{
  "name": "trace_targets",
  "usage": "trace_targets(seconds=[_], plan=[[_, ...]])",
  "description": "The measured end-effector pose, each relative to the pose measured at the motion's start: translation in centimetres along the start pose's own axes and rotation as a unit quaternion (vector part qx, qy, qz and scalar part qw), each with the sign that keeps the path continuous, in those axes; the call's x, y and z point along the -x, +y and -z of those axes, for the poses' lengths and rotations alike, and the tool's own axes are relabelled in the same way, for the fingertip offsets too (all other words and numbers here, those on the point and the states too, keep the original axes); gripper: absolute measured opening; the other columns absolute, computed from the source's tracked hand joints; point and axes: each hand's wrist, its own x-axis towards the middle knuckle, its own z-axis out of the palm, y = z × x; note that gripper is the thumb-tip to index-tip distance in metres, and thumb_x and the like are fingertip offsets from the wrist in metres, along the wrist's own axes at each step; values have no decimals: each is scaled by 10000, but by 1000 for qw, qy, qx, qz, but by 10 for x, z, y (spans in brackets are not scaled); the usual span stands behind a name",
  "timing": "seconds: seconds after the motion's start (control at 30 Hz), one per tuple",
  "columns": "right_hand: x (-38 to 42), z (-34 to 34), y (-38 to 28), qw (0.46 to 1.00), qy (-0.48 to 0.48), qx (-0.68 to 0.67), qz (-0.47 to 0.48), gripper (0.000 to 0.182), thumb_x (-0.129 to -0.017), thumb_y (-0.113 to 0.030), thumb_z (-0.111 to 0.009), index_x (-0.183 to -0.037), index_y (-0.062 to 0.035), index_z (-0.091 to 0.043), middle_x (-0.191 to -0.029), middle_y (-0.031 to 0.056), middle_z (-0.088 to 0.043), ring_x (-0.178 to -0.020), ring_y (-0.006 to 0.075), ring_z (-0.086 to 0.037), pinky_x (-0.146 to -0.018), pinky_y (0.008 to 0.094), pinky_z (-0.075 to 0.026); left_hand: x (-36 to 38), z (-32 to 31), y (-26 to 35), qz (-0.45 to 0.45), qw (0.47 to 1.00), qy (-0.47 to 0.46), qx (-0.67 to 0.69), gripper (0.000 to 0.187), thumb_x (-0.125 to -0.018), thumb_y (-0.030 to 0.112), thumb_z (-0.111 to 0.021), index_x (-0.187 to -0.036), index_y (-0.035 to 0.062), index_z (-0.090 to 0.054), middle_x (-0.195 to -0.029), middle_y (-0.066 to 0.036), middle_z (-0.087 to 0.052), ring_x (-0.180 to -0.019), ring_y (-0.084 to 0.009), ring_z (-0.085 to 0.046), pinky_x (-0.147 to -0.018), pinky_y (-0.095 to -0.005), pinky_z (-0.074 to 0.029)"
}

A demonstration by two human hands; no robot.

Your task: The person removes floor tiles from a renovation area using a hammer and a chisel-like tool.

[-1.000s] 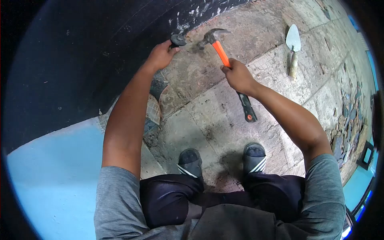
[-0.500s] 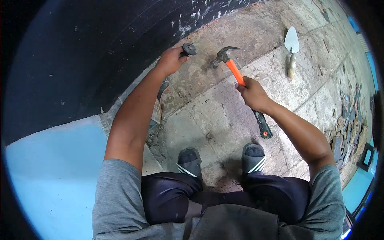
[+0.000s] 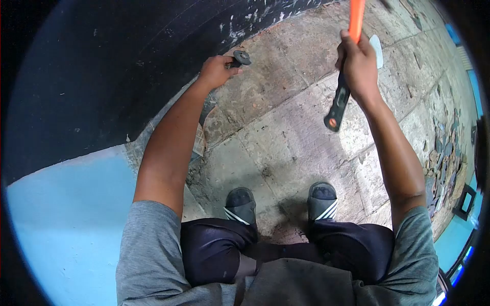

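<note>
One hammer (image 3: 356,21), one dark tool (image 3: 242,57)

The hammer handle (image 3: 341,97) looks smooth and plastic, the floor (image 3: 275,127) rough.

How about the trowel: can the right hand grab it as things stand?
Likely not: the right hand is closed around the hammer, though the trowel shows partly behind that hand.

A wall (image 3: 102,86) borders the floor (image 3: 286,127) on the left. Near its foot, the left hand (image 3: 216,72) holds a hand tool (image 3: 241,58); farther right, the right hand (image 3: 361,71) holds a hammer (image 3: 356,21), partly covering a trowel (image 3: 377,51) on the floor. Broken pieces (image 3: 443,155) lie far right, sandals (image 3: 240,205) below.
</note>
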Motion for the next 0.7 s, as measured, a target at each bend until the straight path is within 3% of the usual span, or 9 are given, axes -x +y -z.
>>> trace_targets(seconds=[0.13,0.17,0.2,0.23,0.27,0.37,0.47,0.63,0.7], plan=[[11,-44,39,992,80,-7,97,167,-1065,-187,-553,-1008,-32,-527,-676,2,-512,-565,87,-501,-524,287,-435,7,6,18,22,999,-31,-2,460,-827,348,-848,-1163,49,-755,-1082,-182,-755,-931,-288,-741,-832,-406,-544],[28,-64,69,997,49,-26,49,114,-1034,-119,-548,-1023,-6,-542,-718,103,-600,-618,209,-612,-568,351,-474,9,6,22,35,998,-45,-5,467,-826,346,-847,-1171,46,-751,-1102,-187,-751,-941,-296,-741,-841,-406,-545],[52,-75,82,982,2,149,115,180,-1006,-141,-539,-1057,29,-573,-842,247,-677,-792,405,-692,-695,478,-521,12,2,19,25,999,-44,6,451,-831,340,-840,-1172,57,-755,-1088,-185,-750,-966,-312,-731,-858,-417,-541],[57,-80,83,946,-197,253,40,275,-984,-202,-546,-1074,54,-595,-954,333,-673,-960,515,-659,-847,549,-502,12,-3,15,13,999,-42,16,435,-836,334,-832,-1172,69,-760,-1073,-183,-749,-991,-327,-720,-876,-427,-538],[53,-78,83,929,-244,277,-35,335,-972,-256,-553,-1082,54,-620,-953,324,-681,-965,500,-662,-897,540,-499,10,-8,12,-2,999,-38,25,419,-840,329,-824,-1172,80,-765,-1059,-181,-748,-1016,-343,-710,-893,-438,-534],[43,-65,89,930,-257,245,-94,335,-952,-253,-584,-1067,58,-631,-951,321,-684,-957,498,-662,-880,533,-502,12,-20,17,-51,996,-54,-42,384,-877,286,-782,-1206,90,-749,-1056,-190,-742,-1024,-372,-698,-904,-476,-526],[57,-47,86,940,-238,208,-125,359,-974,-286,-595,-1067,57,-646,-893,291,-685,-897,454,-681,-829,515,-497,17,-12,31,-15,995,-82,-62,418,-935,257,-710,-1306,67,-670,-1122,-218,-721,-1067,-402,-675,-928,-502,-513],[59,-17,102,937,-245,222,-112,365,-1001,-307,-591,-1068,48,-645,-817,244,-680,-809,381,-694,-776,486,-497,18,-20,9,-20,998,23,-52,424,-984,247,-638,-1333,15,-571,-1175,-247,-688,-1116,-416,-650,-954,-511,-501],[62,-13,97,931,-240,212,-175,343,-1010,-288,-597,-1059,50,-632,-740,173,-647,-656,294,-665,-651,442,-503,20,-20,7,-30,997,40,-57,410,-985,252,-641,-1310,10,-576,-1174,-245,-687,-1121,-416,-647,-955,-516,-499]])
